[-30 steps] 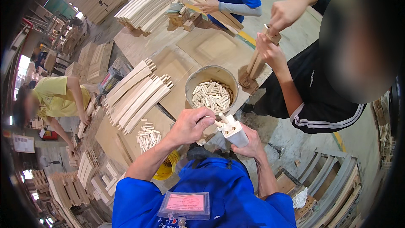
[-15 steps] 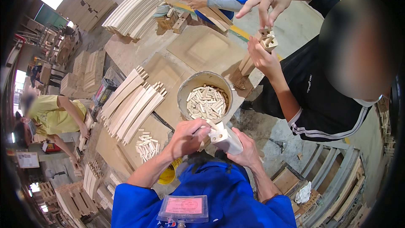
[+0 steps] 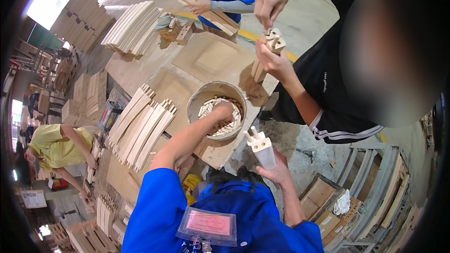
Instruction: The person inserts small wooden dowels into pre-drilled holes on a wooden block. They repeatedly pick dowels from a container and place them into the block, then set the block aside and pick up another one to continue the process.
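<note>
My left hand (image 3: 223, 112) reaches down into a round bucket (image 3: 200, 94) of short wooden dowels (image 3: 206, 107); its fingers are hidden among them. Held upright in my right hand (image 3: 277, 171) is a bundle of pale wooden bars (image 3: 263, 154), its drilled ends facing up. Two dowels (image 3: 254, 132) stick up out of holes in those ends, and other holes show bare. The bundle is to the right of the bucket, apart from it.
Curved wooden slats (image 3: 140, 129) with dowels in their ends lie left of the bucket on the worktable (image 3: 206, 56). A co-worker's hands (image 3: 272, 33) hold similar bars at right. A yellow bucket (image 3: 190, 185) stands below my left arm; a slatted wooden rack (image 3: 370, 182) is at lower right.
My left hand has left the bars and gone into the bucket. My right hand still grips the bundle, now with two dowels standing in it. The co-worker's upper hand has come down to their bars.
</note>
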Tool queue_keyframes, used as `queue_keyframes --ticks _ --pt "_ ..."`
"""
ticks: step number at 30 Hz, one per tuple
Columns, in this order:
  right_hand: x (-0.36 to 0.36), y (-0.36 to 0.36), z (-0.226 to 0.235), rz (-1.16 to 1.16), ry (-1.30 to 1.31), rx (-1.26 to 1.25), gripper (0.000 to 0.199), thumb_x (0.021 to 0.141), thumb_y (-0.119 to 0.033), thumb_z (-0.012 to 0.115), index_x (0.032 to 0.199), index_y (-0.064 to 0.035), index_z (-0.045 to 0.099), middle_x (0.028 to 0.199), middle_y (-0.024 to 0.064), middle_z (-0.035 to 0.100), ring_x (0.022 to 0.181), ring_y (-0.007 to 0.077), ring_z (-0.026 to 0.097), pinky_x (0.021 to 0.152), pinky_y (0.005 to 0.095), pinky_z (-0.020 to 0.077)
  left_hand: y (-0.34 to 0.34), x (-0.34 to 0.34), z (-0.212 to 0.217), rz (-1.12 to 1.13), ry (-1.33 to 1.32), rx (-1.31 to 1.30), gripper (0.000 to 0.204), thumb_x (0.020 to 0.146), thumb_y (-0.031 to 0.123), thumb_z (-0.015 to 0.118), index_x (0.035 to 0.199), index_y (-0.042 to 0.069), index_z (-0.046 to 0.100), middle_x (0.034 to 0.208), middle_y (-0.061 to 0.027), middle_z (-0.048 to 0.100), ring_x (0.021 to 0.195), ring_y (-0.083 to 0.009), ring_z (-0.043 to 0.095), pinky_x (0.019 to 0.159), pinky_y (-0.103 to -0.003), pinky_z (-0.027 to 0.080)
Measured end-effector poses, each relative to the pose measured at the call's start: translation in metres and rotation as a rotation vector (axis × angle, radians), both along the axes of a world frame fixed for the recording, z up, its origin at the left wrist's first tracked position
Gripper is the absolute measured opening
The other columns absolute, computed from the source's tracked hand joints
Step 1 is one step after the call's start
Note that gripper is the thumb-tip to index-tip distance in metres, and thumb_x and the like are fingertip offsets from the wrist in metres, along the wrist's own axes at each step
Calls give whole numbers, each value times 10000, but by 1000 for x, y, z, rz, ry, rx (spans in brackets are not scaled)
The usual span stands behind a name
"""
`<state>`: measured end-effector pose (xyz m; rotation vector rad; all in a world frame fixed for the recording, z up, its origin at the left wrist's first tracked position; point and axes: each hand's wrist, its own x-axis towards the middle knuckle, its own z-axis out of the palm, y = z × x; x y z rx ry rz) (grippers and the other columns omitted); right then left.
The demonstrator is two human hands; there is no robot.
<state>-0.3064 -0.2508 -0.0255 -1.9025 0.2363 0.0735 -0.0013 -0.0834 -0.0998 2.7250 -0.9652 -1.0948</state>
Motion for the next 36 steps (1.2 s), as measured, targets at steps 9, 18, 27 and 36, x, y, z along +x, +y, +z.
queue_keyframes --ticks 9,18,27,36 --pt "17 2 14 23 73 64 837 684 -173 836 1464 -101 541 1234 167 718 1128 273 711 967 395 552 8 -5 14 160 -24 -5 417 749 327 788 992 -12 777 982 -240 759 931 -369 740 850 -454 590" --pt "24 11 25 30 -77 41 867 665 -149 839 1477 -110 539 1247 166 721 1154 252 702 985 387 544 12 4 7 51 -121 -150 311 873 166 597 1121 40 736 942 -244 743 850 -395 730 793 -467 589" --pt "5 5 17 -58 -36 99 804 701 -143 832 1456 -109 557 1191 143 729 1106 210 693 960 353 531 -14 -19 14 105 58 -15 354 736 248 788 968 -19 783 961 -155 785 817 -277 766 741 -445 620" --pt "5 9 28 -62 44 17 853 689 -201 836 1473 -127 509 1194 173 722 1116 308 708 947 414 542 2 -11 28 41 46 81 225 726 111 708 898 -27 755 868 -216 731 794 -338 746 661 -491 585"
